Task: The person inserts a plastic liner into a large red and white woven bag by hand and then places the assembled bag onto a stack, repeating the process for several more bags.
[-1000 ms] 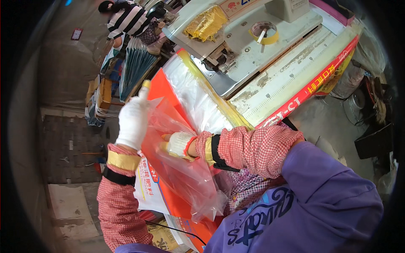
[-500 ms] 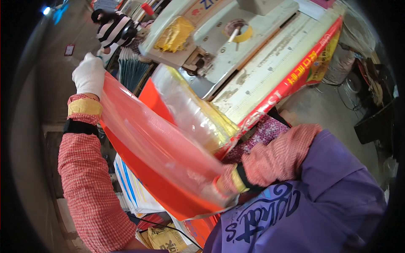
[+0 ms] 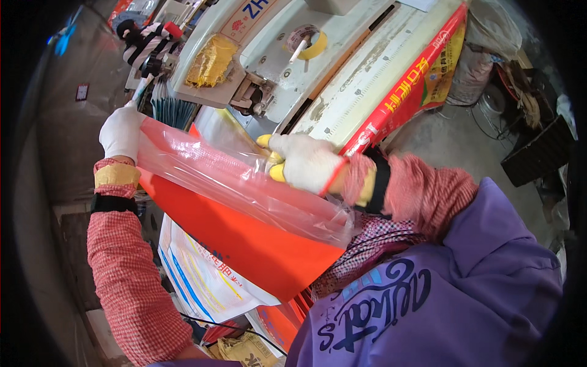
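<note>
My left hand (image 3: 120, 133), in a white glove, is closed on the upper left corner of a clear plastic sheet or liner (image 3: 202, 156) and the red sack (image 3: 244, 235) beneath it. The plastic hangs in a long, shiny fold across the sack. My right hand (image 3: 306, 162), in a white glove with yellow fingertips, is above the plastic's upper edge, its fingers curled together. What lies between those fingers is hidden. Just beyond it, partly covered, lies a clear bag with a yellow edge (image 3: 235, 131), beside the pale machine (image 3: 269, 79), which looks like a sewing machine.
A tape roll (image 3: 315, 43) and a yellow pad (image 3: 212, 61) sit on the machine. A ruler-marked board (image 3: 361, 79) runs along it, edged by a red strip (image 3: 406, 85). White printed sacks (image 3: 195, 269) lie below. Another person (image 3: 147, 43) is at the far left.
My right hand has come from low on the plastic up to its upper edge near the machine. The plastic has slid upward, baring more red sack. My left hand keeps its hold.
</note>
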`<state>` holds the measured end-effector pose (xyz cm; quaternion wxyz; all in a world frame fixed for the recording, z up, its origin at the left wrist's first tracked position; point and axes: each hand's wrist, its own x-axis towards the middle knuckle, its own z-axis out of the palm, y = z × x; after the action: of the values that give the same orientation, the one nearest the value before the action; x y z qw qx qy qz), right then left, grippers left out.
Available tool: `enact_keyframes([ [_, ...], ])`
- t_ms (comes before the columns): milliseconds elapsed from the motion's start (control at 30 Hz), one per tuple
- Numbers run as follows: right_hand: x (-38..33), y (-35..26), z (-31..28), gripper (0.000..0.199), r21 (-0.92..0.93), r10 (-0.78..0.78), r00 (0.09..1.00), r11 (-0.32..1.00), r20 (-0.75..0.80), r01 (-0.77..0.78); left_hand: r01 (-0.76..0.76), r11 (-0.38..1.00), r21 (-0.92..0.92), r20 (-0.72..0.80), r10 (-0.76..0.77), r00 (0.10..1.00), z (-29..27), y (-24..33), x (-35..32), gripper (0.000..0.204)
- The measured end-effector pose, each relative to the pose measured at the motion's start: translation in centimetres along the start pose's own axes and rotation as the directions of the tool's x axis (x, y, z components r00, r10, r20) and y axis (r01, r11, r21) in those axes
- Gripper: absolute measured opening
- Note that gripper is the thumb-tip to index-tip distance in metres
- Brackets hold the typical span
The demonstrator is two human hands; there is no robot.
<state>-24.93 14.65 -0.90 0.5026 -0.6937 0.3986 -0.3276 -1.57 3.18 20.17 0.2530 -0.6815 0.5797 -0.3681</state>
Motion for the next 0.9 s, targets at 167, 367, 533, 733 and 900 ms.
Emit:
enact_keyframes([
  [167, -2.4, -2.1, 1.7, 0.036, 0.366, 0.012, 0.994, 0.929, 0.109, -0.051, 0.013, 1.0, -0.016, 0.02, -0.012, 1.0, 1.0, -0.6, -0.6, 0.036],
  [367, 0.6, -1.8, 0.2, 0.03, -0.186, 0.157, 0.816, 0.981, 0.557, -0.062, -0.047, 0.937, -0.345, -0.023, 0.042, 0.999, 1.0, -0.9, -0.1, 0.028],
  [533, 0.6, -2.7, 6.3, 0.027, -0.139, -0.269, 0.936, 0.942, 0.226, 0.305, -0.192, 0.978, -0.084, 0.141, 0.202, 0.969, 8.6, -6.8, 6.2, 0.019],
  [733, -4.0, -1.7, 2.0, 0.022, 0.065, -0.035, 0.983, 0.998, 0.183, 0.024, -0.113, 0.926, -0.36, -0.188, 0.047, 0.981, 13.7, 13.8, -1.1, 0.018],
  [900, -9.9, 7.5, -2.4, 0.027, 0.131, 0.367, 0.924, 0.916, 0.112, -0.38, -0.437, 0.838, -0.328, -0.411, 0.289, 0.864, 16.0, 16.7, -2.3, 0.014],
])
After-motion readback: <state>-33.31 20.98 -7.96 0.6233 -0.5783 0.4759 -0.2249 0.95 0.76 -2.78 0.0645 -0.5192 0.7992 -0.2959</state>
